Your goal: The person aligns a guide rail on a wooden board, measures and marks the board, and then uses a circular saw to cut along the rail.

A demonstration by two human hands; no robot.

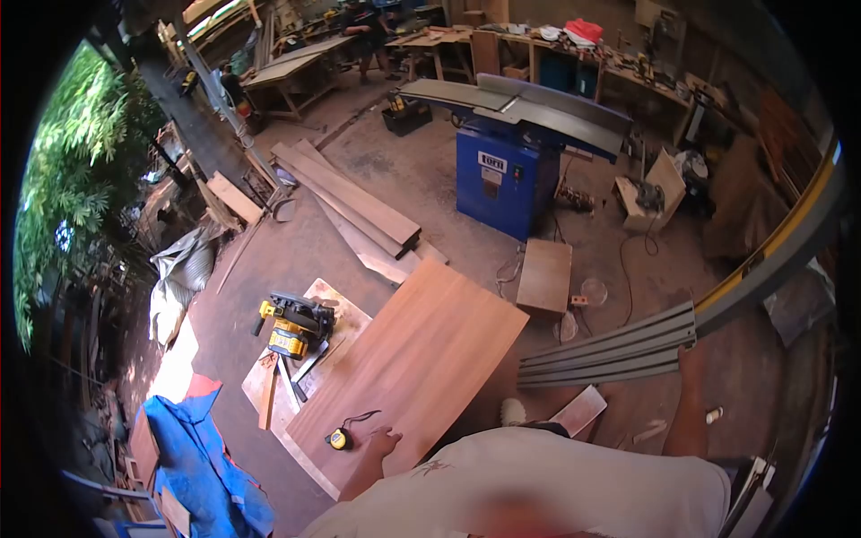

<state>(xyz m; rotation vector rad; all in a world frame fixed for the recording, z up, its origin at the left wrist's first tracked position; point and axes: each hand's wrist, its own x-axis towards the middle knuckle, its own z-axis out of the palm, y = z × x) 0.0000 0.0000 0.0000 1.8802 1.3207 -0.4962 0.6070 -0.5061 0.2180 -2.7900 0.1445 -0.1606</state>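
My left hand [384, 441] rests on the near part of a large brown wooden panel [430, 336], just right of a yellow and black tape measure [340, 438] with a dark strap. Its finger details are too small to make out. On the right, my right hand [689, 352] is at the end of a long grey metal rail [610, 351], its fingers mostly hidden by the rail. Beyond the tape, a yellow and black circular saw [296, 323] sits on a pale board [345, 306] beside a metal square [289, 384].
A blue jointer machine [502, 175] stands ahead. Long planks [350, 197] lie on the floor at centre left. A wooden box [544, 276] is beyond the panel. Blue tarp [202, 457] lies at lower left. Another person [366, 34] stands by the far benches.
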